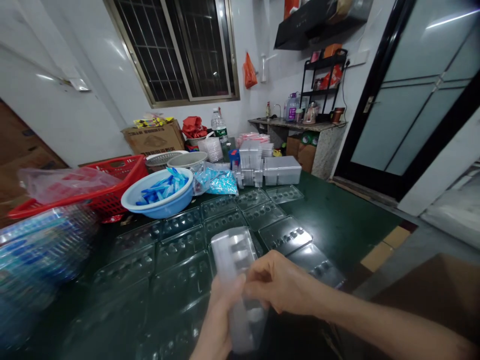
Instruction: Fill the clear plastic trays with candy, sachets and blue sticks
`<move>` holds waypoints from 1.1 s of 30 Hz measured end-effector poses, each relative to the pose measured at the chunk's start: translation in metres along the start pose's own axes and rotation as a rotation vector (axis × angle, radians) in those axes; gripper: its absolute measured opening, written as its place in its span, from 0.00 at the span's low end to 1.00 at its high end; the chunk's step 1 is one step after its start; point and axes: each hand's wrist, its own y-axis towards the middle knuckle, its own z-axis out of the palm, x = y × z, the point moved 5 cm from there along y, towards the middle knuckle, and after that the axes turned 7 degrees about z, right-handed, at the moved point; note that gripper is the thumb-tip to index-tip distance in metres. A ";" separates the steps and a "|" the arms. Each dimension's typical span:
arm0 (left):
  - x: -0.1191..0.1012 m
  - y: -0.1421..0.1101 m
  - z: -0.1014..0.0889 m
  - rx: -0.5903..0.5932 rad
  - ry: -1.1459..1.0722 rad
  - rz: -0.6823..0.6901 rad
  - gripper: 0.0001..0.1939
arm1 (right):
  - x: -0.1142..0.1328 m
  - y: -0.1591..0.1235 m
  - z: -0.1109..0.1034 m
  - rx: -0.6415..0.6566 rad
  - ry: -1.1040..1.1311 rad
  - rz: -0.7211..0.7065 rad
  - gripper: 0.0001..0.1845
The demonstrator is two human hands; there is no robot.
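My left hand [221, 305] is wrapped round a stack of clear plastic blister trays [230, 247], tilted above the green table. At the stack's right side, my right hand [272, 282] is closed, its fingers pinched at the edge of the trays. Whether a single tray is between those fingers cannot be made out. Under and beyond my hands, single clear trays [287, 235] lie in rows, their moulded hollows facing up. More stacked trays [283, 170] stand at the table's back.
A blue basin [161, 207] holds blue and white pieces. Beside it lie a bag of blue items [221, 180] and a red basket [123, 187]. Blurred, filled clear packs [45, 265] are piled at left. The table's right edge [386, 250] borders the floor.
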 end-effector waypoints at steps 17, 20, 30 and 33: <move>0.005 0.001 0.002 0.057 -0.025 0.023 0.19 | -0.013 -0.007 0.004 0.174 0.296 0.062 0.11; 0.007 0.001 -0.001 0.057 -0.040 0.017 0.18 | -0.015 -0.007 0.005 0.176 0.298 0.058 0.11; 0.009 -0.003 -0.001 0.017 -0.014 0.029 0.21 | -0.017 -0.006 0.005 0.180 0.278 0.063 0.10; 0.001 -0.006 0.006 0.013 0.075 0.079 0.23 | -0.018 -0.007 0.007 0.135 0.215 0.037 0.08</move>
